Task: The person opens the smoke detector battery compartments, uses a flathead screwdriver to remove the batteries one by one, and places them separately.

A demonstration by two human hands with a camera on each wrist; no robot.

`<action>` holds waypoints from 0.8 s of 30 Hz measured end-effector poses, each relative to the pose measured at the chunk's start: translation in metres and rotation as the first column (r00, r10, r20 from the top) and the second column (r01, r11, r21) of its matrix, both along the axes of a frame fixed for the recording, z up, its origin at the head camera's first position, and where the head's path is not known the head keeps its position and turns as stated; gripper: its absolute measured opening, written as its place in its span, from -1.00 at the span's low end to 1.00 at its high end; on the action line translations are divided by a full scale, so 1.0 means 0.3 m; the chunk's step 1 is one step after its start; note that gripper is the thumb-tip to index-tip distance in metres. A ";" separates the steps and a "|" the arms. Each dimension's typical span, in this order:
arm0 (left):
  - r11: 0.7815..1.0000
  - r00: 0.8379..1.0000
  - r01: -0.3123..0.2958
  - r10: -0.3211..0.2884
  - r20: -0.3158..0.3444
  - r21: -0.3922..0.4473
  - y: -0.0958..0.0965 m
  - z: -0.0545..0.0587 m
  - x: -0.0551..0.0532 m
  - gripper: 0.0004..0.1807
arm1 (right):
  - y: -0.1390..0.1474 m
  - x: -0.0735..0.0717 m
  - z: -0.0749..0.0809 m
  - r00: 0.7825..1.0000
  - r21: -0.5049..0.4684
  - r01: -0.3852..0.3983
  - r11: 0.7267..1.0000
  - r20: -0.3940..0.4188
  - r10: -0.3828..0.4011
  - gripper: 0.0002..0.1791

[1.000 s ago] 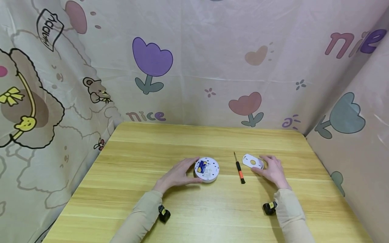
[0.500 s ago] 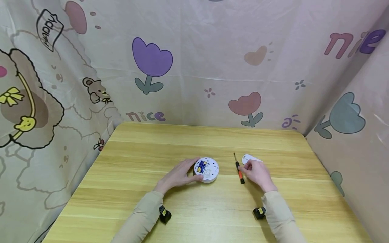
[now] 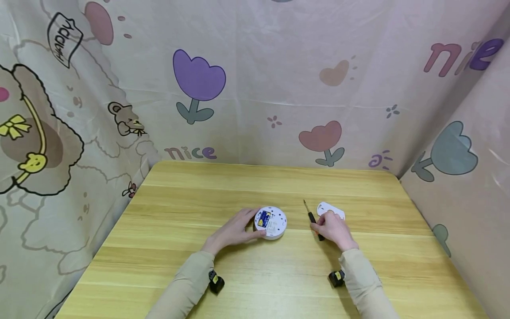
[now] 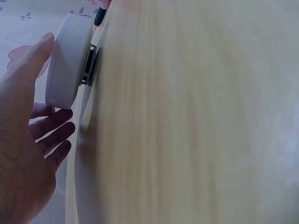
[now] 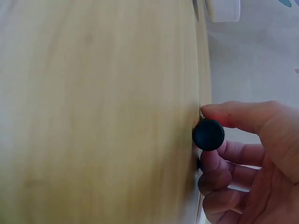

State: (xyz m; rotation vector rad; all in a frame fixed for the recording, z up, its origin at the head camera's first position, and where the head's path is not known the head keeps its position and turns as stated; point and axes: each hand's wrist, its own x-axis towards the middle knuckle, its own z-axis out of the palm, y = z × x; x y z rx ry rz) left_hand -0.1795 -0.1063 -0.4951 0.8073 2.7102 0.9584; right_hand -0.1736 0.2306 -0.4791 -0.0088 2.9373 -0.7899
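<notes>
A round white smoke detector lies back side up on the table, blue-and-yellow batteries visible in its bay. My left hand holds it by the rim, thumb on the near edge and fingers on the far side. In the left wrist view the detector appears edge-on beside the thumb. My right hand pinches the handle of a small black-and-orange screwdriver, whose tip points away from me. The right wrist view shows the handle's dark round end between thumb and fingers. The hand hides most of the orange part.
A white oval mounting plate lies just beyond the right hand, partly covered by it. The wooden table ends at a patterned cloth at the back, with more cloth at both sides. Black cameras sit on both wrists.
My right hand has left the mounting plate, moved left and taken hold of the screwdriver, whose tip has shifted slightly left. The left hand stays on the smoke detector.
</notes>
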 end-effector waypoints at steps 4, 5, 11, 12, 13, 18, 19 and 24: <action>1.000 1.000 -0.011 0.012 0.009 -0.014 0.003 0.003 0.003 0.02 | 0.006 0.000 -0.006 0.999 -0.021 -0.013 1.000 -0.032 0.012 -0.74; 1.000 1.000 -0.012 0.012 0.010 -0.014 0.003 0.003 0.004 0.02 | 0.009 0.000 -0.009 0.999 -0.034 -0.014 0.999 -0.045 0.013 -0.75; 1.000 0.999 -0.001 0.001 0.045 0.002 0.001 0.008 0.005 -0.01 | 0.028 0.002 -0.020 0.995 -0.293 -0.060 0.954 -0.099 0.032 -0.81; 1.000 0.999 0.002 -0.003 0.052 0.011 0.001 0.009 0.005 -0.02 | 0.030 0.002 -0.021 0.993 -0.345 -0.075 0.936 -0.107 0.040 -0.82; 1.000 0.998 0.005 -0.006 0.060 0.015 0.000 0.010 0.005 -0.03 | 0.033 0.002 -0.023 0.992 -0.391 -0.089 0.916 -0.116 0.047 -0.83; 0.999 0.996 0.010 -0.014 0.085 0.045 -0.001 0.018 0.009 -0.06 | 0.044 -0.001 -0.027 0.985 -0.476 -0.120 0.871 -0.170 0.043 -0.85; 0.999 0.996 0.010 -0.014 0.089 0.045 -0.001 0.020 0.010 -0.06 | 0.046 -0.001 -0.027 0.985 -0.483 -0.113 0.868 -0.170 0.034 -0.84; 0.999 0.995 0.013 -0.018 0.100 0.051 0.003 0.021 0.010 -0.08 | 0.056 0.002 -0.023 0.986 -0.559 -0.059 0.827 -0.160 -0.038 -0.78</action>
